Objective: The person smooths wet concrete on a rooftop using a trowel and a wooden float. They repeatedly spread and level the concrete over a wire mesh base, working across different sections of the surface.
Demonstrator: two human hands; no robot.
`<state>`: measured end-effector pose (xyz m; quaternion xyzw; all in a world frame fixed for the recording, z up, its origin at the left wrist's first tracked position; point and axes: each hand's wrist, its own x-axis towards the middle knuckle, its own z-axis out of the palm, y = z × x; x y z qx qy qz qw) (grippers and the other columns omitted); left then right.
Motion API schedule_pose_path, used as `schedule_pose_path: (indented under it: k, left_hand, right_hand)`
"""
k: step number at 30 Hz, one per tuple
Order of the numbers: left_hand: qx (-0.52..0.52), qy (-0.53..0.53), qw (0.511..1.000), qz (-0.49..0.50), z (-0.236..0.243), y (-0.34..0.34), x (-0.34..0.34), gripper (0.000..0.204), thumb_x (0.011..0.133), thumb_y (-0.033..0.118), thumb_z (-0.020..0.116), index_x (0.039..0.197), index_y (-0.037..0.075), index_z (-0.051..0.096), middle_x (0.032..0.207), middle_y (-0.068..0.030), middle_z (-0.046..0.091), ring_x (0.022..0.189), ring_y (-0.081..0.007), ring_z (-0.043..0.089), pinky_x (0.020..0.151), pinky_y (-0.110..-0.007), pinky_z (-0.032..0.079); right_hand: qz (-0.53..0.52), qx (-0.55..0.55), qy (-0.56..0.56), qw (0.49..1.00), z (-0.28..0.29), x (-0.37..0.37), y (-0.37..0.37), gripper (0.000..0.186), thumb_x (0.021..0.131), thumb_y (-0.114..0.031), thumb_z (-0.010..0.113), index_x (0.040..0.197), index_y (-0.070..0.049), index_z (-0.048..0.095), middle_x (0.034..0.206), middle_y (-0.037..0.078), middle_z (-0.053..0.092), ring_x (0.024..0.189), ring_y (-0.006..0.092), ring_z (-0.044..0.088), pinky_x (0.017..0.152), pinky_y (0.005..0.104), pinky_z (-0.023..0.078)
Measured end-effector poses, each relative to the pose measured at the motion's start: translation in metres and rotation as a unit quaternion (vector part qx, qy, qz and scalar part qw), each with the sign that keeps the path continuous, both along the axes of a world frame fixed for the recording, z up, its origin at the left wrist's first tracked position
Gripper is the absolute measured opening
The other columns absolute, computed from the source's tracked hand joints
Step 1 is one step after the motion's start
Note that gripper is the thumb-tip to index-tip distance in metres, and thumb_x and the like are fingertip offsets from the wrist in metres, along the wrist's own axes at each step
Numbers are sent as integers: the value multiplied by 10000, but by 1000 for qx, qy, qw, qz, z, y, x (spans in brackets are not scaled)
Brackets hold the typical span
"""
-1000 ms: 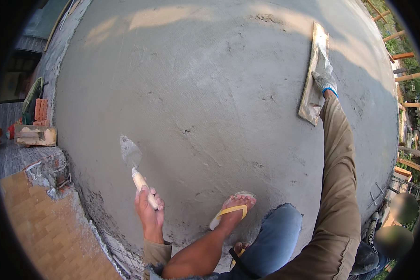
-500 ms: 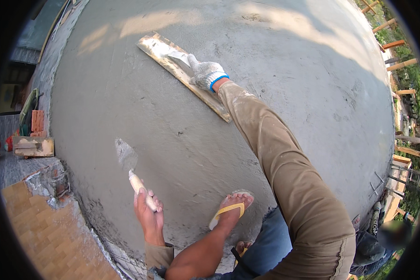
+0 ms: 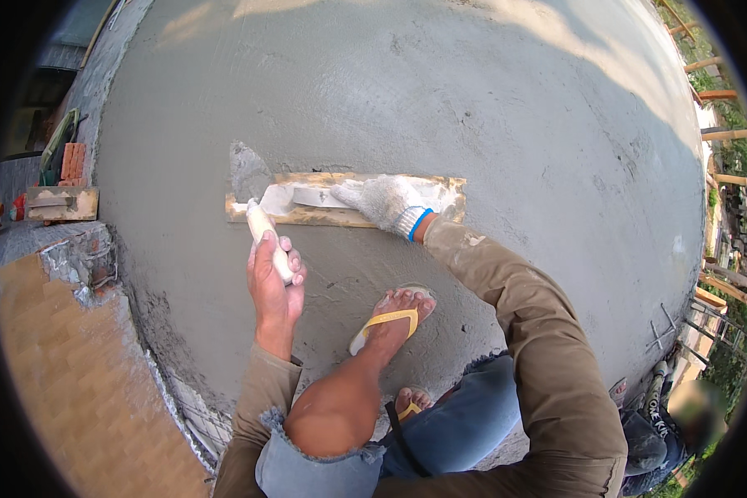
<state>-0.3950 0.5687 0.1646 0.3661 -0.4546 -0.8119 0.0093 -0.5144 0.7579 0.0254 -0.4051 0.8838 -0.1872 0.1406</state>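
A small pointed trowel (image 3: 262, 222) is held by its pale handle in the bare left grip (image 3: 275, 270), the fingers curled closed around it and the blade aimed up and away from the body. A long float (image 3: 328, 217) is held by its whitish handle in the gloved right grip (image 3: 382, 202), which is wrapped narrow over it. The float is laid lengthwise from left to right on the smooth grey concrete (image 3: 556, 241), in front of the forward foot. Its left end is partly covered by the trowel; whether the two are touching cannot be told. The forward foot is shod in a sandal (image 3: 394, 317) with a yellow strap. At the far left, red bricks (image 3: 73, 162) are stacked behind a second float (image 3: 62, 203), and tan flooring (image 3: 66, 365) is seen below. Another person (image 3: 660, 436) is partly shown at the lower right.
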Motion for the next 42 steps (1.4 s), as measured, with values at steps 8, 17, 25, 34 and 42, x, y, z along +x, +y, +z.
schedule_pose_path:
  k: [8, 17, 25, 34, 42]
  left_hand:
    - [4, -17, 1000, -6, -5, 7, 15, 392, 1045, 285, 549, 1379, 100, 460, 887, 6, 502, 651, -72, 461, 482, -222, 351]
    - [-36, -24, 997, 69, -14, -47, 47, 377, 1036, 283, 568, 1349, 93, 481, 897, 3, 508, 655, -82, 473, 489, -225, 356]
    - [-11, -60, 985, 159, -36, -82, 80, 346, 1026, 271, 585, 1308, 99, 481, 900, 0, 513, 672, -94, 480, 504, -240, 359]
    - [-31, -55, 972, 227, -22, -96, 97, 300, 1024, 283, 583, 1264, 116, 515, 895, 9, 528, 651, -93, 464, 497, -233, 355]
    - [-42, -52, 963, 261, -19, -109, 127, 334, 1019, 274, 592, 1297, 113, 500, 907, 6, 513, 678, -98, 470, 515, -242, 359]
  right_hand:
    - [-412, 204, -70, 885, 29, 16, 200, 797, 918, -320, 700, 1579, -158, 284, 1119, 239, 703, 1007, 404, 706, 840, 509, 575]
    - [-641, 247, -30, 726, -5, 59, 404, 970, 908, -486, 660, 1617, -89, 130, 1158, 281, 695, 1028, 457, 689, 870, 527, 545]
    - [-549, 159, 19, 820, -28, -68, 312, 1039, 882, -560, 659, 1597, -12, 143, 1250, 322, 648, 1131, 477, 647, 951, 520, 518]
    - [-344, 72, -38, 935, -6, -209, 9, 934, 875, -484, 715, 1563, -83, 229, 1242, 279, 669, 1173, 430, 646, 987, 507, 506]
    - [-138, 56, -55, 987, 3, -184, -165, 858, 910, -377, 716, 1580, -99, 260, 1277, 262, 653, 1186, 413, 642, 985, 485, 524]
